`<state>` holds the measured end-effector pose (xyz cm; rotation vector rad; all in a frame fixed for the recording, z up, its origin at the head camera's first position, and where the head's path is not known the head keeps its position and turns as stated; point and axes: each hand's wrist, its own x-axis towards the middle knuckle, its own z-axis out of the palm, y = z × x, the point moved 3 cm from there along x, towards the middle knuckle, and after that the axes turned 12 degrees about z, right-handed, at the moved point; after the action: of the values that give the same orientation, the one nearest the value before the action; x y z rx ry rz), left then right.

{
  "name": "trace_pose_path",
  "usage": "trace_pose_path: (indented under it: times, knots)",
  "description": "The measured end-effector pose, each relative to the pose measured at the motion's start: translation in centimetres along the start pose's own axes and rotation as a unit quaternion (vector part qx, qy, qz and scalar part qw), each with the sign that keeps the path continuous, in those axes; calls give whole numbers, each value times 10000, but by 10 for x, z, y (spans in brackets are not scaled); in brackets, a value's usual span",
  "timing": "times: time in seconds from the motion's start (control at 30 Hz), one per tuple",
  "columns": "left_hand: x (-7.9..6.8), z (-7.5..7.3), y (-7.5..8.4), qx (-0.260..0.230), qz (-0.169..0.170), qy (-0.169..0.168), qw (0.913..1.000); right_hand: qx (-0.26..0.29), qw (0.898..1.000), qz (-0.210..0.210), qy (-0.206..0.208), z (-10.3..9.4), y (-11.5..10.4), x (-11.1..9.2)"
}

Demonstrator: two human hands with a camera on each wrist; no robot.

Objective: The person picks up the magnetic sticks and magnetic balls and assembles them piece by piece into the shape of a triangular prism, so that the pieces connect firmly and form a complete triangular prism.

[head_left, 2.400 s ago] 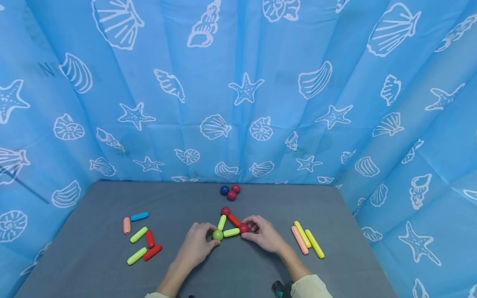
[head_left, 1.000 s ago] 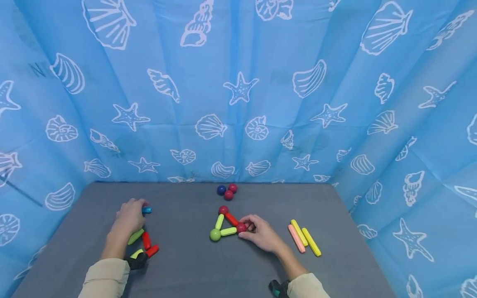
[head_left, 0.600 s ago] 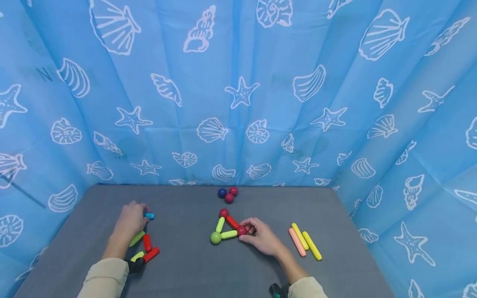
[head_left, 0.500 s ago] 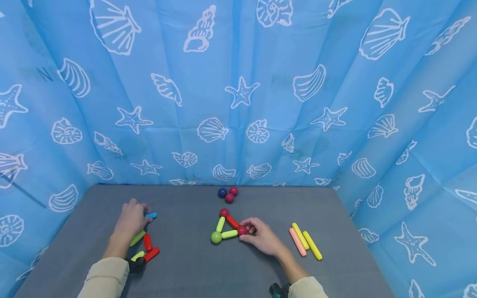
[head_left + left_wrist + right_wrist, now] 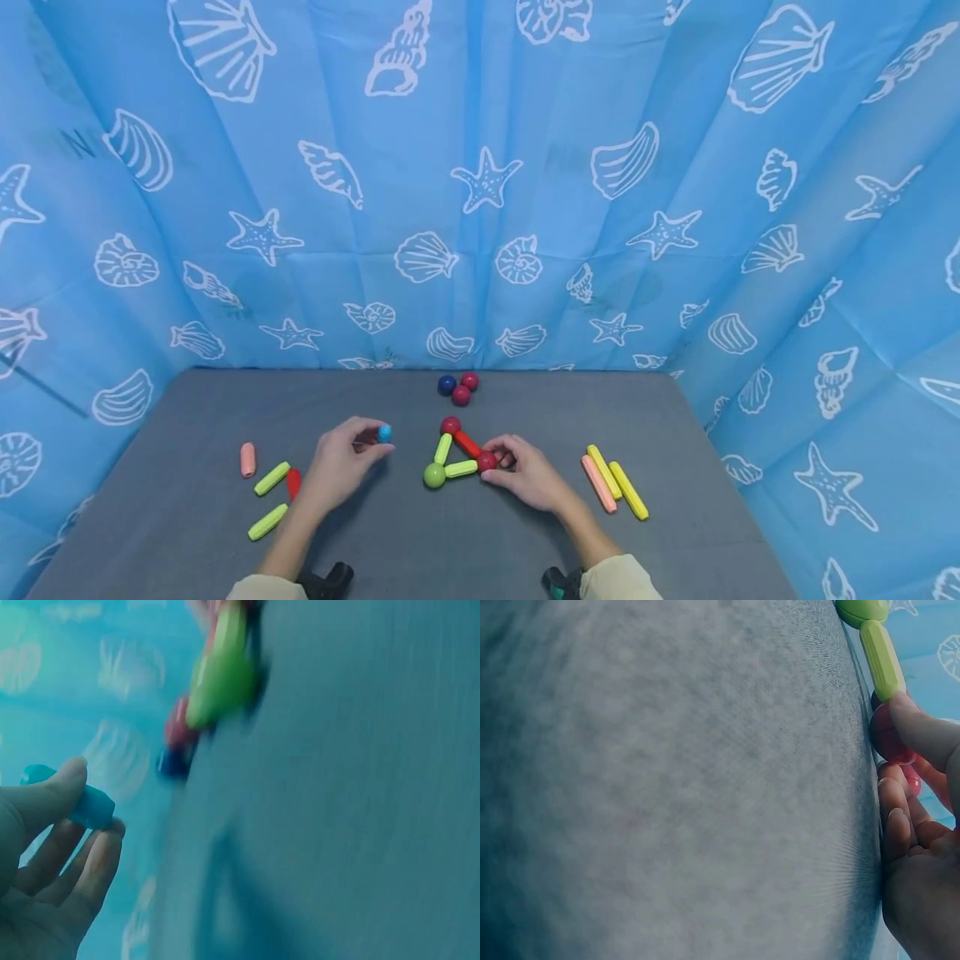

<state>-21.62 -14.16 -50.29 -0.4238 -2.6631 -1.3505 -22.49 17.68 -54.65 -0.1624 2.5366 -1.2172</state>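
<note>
My left hand [image 5: 341,462] pinches a short blue rod [image 5: 385,433] between thumb and fingers, raised over the table left of a triangle of rods and balls. In the left wrist view the blue rod [image 5: 94,806] lies across the fingertips. My right hand [image 5: 528,475] holds the dark red ball [image 5: 486,462] at the triangle's right corner, thumb against it in the right wrist view. A green ball [image 5: 434,476] forms the left corner and another red ball [image 5: 451,426] the far one. Two light green rods [image 5: 461,468] and one red rod [image 5: 467,443] join them.
Behind the triangle sit a blue ball [image 5: 447,384] and two red balls [image 5: 461,395]. At left lie a pink rod [image 5: 247,460], light green rods [image 5: 268,522] and a red rod [image 5: 293,482]. Longer yellow rods [image 5: 628,490] and a pink rod [image 5: 599,483] lie at right.
My left hand left the green ball, went to the rods at left, picked up the blue rod and carried it right toward the triangle. My right hand stays on the red corner ball.
</note>
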Motion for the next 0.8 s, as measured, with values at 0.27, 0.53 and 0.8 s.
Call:
trace_pose_path:
  times: [0.27, 0.53, 0.8]
  knots:
    - [-6, 59, 21, -871, -255, -104, 9958, -85, 9996, -248, 115, 0, -1, -3]
    - [-4, 76, 29, -457, 61, -382, 9982, -46, 10000, 5, -2, -2, 1, -2]
    - [0, 68, 27, -721, 164, -403, 9964, -188, 9997, -101, 71, -3, -1, -5]
